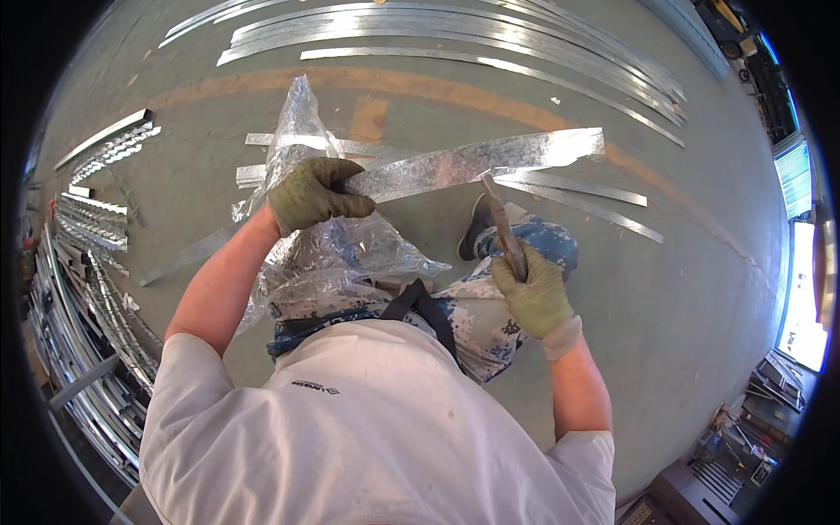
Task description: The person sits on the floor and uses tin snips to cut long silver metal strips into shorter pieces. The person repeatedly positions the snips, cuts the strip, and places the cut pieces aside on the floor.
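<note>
In green work gloves, both my hands are over a long, shiny galvanized metal strip (490, 162). My left hand (317, 194) is closed round the strip's left end, with thumb and fingers apart at the edge. Crumpled clear plastic film (302, 118) lies beneath and around that hand, spreading over my left leg. My right hand (532, 293) grips the worn brown handle of what looks like a hammer (506, 229). Its small head touches or hovers just at the strip's lower edge; I cannot tell which. Narrower metal strips (586, 188) lie on the floor beneath.
Long metal strips (367, 31) lie across the floor at the far side, beyond a faded orange line (420, 85). At left are piled metal profiles (83, 350) and wavy metal pieces (92, 223). Racks and scrap metal (744, 437) stand at lower right.
</note>
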